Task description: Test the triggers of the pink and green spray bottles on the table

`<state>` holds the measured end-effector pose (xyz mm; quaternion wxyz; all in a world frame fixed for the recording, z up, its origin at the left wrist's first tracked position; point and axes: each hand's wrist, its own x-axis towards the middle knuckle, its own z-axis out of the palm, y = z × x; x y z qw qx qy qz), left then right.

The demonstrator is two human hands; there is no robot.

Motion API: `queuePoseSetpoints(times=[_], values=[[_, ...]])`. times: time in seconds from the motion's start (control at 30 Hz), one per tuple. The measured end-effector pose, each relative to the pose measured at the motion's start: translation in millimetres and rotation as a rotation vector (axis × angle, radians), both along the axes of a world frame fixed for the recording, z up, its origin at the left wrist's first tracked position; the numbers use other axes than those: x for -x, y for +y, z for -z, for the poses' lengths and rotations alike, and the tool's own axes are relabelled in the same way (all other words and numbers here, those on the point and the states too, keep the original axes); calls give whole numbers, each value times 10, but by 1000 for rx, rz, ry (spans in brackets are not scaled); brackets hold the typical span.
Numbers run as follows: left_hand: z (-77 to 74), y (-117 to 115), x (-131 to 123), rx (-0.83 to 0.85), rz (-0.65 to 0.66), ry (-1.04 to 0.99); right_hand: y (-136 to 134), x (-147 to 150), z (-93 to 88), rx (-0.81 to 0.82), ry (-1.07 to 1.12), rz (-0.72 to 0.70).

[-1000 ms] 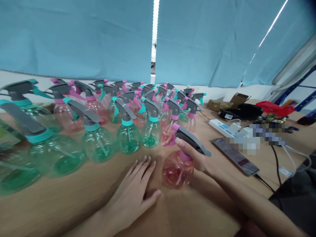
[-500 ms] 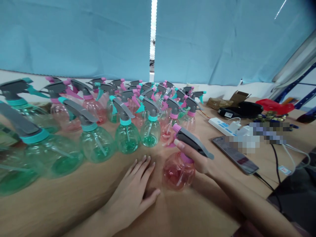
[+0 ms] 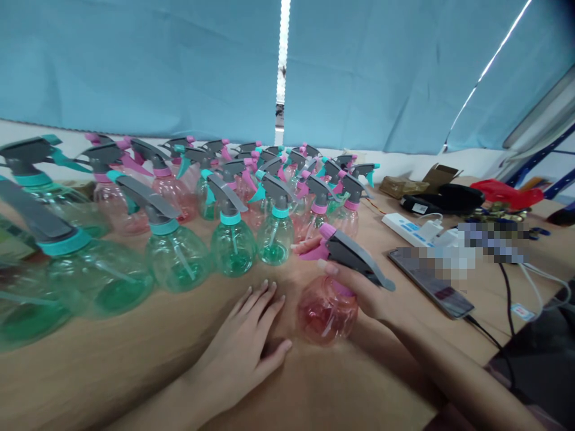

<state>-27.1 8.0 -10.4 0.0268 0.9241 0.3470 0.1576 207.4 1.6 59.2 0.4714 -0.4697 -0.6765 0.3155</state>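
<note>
My right hand (image 3: 359, 290) grips the neck of a pink spray bottle (image 3: 326, 310) with a grey head and pink trigger, and one finger reaches over the trigger. The bottle stands on the wooden table (image 3: 314, 389) just right of my left hand (image 3: 245, 347). That hand lies flat on the table, palm down, fingers stretched out, holding nothing. Beyond both hands stand several green and pink spray bottles (image 3: 233, 242) in a crowd.
A phone (image 3: 429, 281) lies right of the held bottle, with a cable running off it. Behind it are a white power strip (image 3: 411, 230), a black pouch (image 3: 442, 200), a red object (image 3: 510, 194) and small boxes. Blue curtains hang behind the table.
The held bottle has shifted slightly, and my right forefinger now reaches further out over the pink trigger. The left hand has stayed flat in place.
</note>
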Motion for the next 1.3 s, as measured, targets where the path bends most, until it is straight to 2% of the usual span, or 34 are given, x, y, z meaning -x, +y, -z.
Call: queuePoseSetpoints(times=[0.17,0.4,0.6,0.87,1.13,1.3], values=[[-12,1,4,-22,16,11,1,54,-81,-45,53,-83],[-22,-6,0,-27,15,44,19,57,-32,-40,111,-110],[-25,-6,0,-19,17,45,23,22,-16,3,76,-81],[-50,-2,-8,-17,7,72,57,1,-2,-42,86,-138],[-63,-8,-14,2,4,67,14,99,-131,-57,162,-165],[-82,-17,-12,23,4,65,46,74,-60,-50,156,-195]])
